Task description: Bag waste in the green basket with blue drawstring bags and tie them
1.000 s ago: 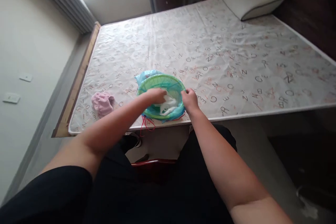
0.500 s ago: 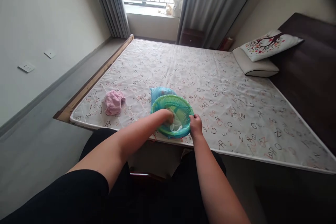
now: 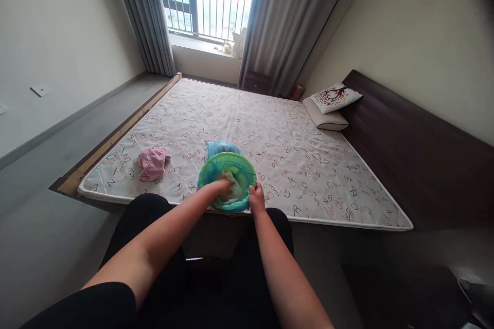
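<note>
A round green plastic basket, lined with a thin blue plastic bag, is tilted toward me at the mattress's near edge. Part of the bag bulges out behind the rim. My right hand is closed on the basket's right rim and the bag there. Inside the basket is my left hand, at a crumpled whitish thing that looks like tissue or thin plastic. Its fingers are blurred, so their grip is unclear. On the mattress to the left lies a crumpled pink cloth.
The mattress has a letter print and rests in a wooden bed frame. Two pillows lie against the dark headboard. Grey curtains flank a barred window, with a white bag on its sill.
My view has tilted up and turned right, so the whole scene sits further left. My left hand has shifted within the basket and shows more. The right hand keeps hold of the rim.
</note>
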{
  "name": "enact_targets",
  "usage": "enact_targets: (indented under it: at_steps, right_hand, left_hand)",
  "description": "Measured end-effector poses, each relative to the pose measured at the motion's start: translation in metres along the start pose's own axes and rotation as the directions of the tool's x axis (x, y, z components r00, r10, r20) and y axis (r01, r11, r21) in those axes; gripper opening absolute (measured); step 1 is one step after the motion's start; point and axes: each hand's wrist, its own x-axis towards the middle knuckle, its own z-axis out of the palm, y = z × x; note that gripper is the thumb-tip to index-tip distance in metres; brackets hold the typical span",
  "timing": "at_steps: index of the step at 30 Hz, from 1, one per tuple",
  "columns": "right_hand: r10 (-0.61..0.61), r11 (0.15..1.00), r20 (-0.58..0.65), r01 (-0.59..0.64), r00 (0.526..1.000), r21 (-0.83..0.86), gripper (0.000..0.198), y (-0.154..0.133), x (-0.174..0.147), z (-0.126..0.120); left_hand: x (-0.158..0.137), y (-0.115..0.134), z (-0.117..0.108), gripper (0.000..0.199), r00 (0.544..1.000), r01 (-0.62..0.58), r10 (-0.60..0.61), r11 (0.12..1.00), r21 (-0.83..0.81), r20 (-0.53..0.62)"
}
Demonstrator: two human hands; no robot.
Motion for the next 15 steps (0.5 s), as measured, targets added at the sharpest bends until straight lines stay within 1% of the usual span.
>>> enact_targets:
  at_steps: [1, 2, 3, 4, 5, 6, 7, 8, 9, 10, 11, 12, 13, 14, 15]
  right_hand:
    - [0.023, 0.999, -0.01, -0.023, 1.0, 0.026, 0.029, 0.001, -0.006, -0.001]
    - [0.046, 0.998, -0.015, -0.046, 0.999, 0.049, 0.029, 0.002, -0.011, -0.002]
    - [0.067, 0.996, -0.014, -0.066, 0.998, 0.064, 0.028, 0.003, -0.015, -0.002]
    - [0.087, 0.993, -0.008, -0.086, 0.996, 0.077, 0.028, 0.004, -0.019, -0.002]
    - [0.107, 0.991, 0.002, -0.106, 0.994, 0.082, 0.029, 0.005, -0.021, -0.002]
    - [0.126, 0.989, 0.016, -0.127, 0.992, 0.077, 0.029, 0.005, -0.024, -0.002]
    - [0.144, 0.987, 0.03, -0.146, 0.989, 0.06, 0.029, 0.003, -0.025, -0.002]
    - [0.16, 0.986, 0.039, -0.162, 0.986, 0.032, 0.03, 0.001, -0.027, -0.003]
    - [0.173, 0.985, 0.04, -0.173, 0.984, -0.005, 0.031, -0.003, -0.028, -0.005]
    - [0.181, 0.983, 0.023, -0.18, 0.983, -0.039, 0.033, -0.009, -0.03, -0.008]
    - [0.159, 0.983, -0.013, -0.159, 0.987, -0.087, 0.036, -0.016, -0.031, -0.01]
    - [0.09, 0.982, -0.048, -0.097, 0.995, -0.162, 0.039, -0.026, -0.032, -0.012]
    - [-0.016, 0.964, -0.051, 0.002, 0.999, -0.265, 0.04, -0.036, -0.032, -0.012]
    - [-0.139, 0.915, 0.002, 0.129, 0.99, -0.381, 0.038, -0.046, -0.032, -0.01]
    - [-0.234, 0.833, 0.131, 0.268, 0.963, -0.484, 0.032, -0.056, -0.031, -0.004]
  left_hand:
    - [-0.012, -0.003, -0.003, 0.047, 0.998, 0.004, -0.004, 1.0, -0.009, -0.069]
    - [-0.026, -0.006, -0.006, 0.048, 0.986, 0.017, -0.02, 1.0, -0.023, -0.167]
    - [-0.041, -0.011, -0.007, 0.049, 0.961, 0.033, -0.043, 0.999, -0.042, -0.275]
    - [-0.056, -0.017, -0.007, 0.05, 0.909, 0.071, -0.093, 0.995, -0.069, -0.406]
    - [-0.071, -0.025, -0.006, 0.051, 0.8, 0.114, -0.176, 0.983, -0.144, -0.573]
    - [-0.083, -0.033, -0.003, 0.06, 0.709, 0.148, -0.269, 0.961, -0.236, -0.652]
    - [-0.093, -0.042, 0.002, 0.074, 0.659, 0.168, -0.371, 0.92, -0.353, -0.654]
    - [-0.099, -0.051, 0.007, 0.088, 0.638, 0.181, -0.476, 0.857, -0.483, -0.605]
    - [-0.102, -0.059, 0.013, 0.097, 0.655, 0.188, -0.557, 0.775, -0.603, -0.511]
    - [-0.103, -0.066, 0.019, 0.099, 0.684, 0.189, -0.608, 0.68, -0.708, -0.402]
    - [-0.1, -0.072, 0.025, 0.097, 0.712, 0.185, -0.632, 0.589, -0.787, -0.306]
    - [-0.097, -0.076, 0.031, 0.093, 0.734, 0.175, -0.637, 0.514, -0.84, -0.237]
    - [-0.093, -0.078, 0.035, 0.089, 0.747, 0.156, -0.634, 0.462, -0.873, -0.202]
    - [-0.088, -0.08, 0.039, 0.087, 0.754, 0.133, -0.628, 0.435, -0.891, -0.194]
    - [-0.085, -0.08, 0.042, 0.086, 0.758, 0.106, -0.62, 0.426, -0.899, -0.205]
